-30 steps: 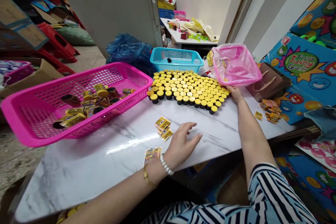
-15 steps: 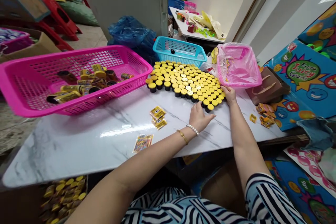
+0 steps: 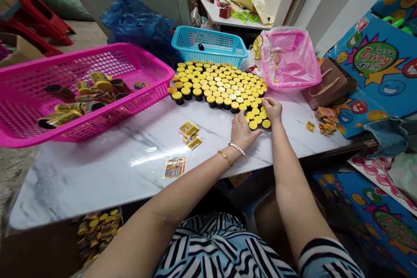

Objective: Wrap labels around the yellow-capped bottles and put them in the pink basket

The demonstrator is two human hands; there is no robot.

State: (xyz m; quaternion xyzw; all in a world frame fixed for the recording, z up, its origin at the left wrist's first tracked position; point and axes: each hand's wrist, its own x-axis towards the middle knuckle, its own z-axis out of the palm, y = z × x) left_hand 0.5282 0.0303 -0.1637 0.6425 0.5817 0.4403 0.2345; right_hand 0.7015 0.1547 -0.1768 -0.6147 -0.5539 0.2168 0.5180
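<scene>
Many small black tubs with yellow lids [image 3: 218, 83] stand upright, packed side by side on the marbled table. At the near right end, a small group of these tubs [image 3: 258, 119] sits between my two hands. My left hand [image 3: 243, 132] presses its fingers on the group's left side, thumb stretched toward me. On the other side, my right hand [image 3: 273, 108] curls its fingers against the group's right edge. The undersides of the fingers are hidden. Left of my left hand lie shiny yellow packets [image 3: 190, 134] and a flat printed packet [image 3: 175, 167].
A pink basket [image 3: 156, 63] at left holds yellow-labelled tubs lying down. Behind the rows stand a turquoise basket [image 3: 211, 54] and a pink basket lined with plastic [image 3: 317, 71]. A brown paper bag [image 3: 330, 82], small orange packets [image 3: 326, 115] and blue printed boxes [image 3: 378, 74] are at right.
My right hand has come nearer to me and leftward along the tubs. The end group between my hands has shifted toward me. The camera view has also moved.
</scene>
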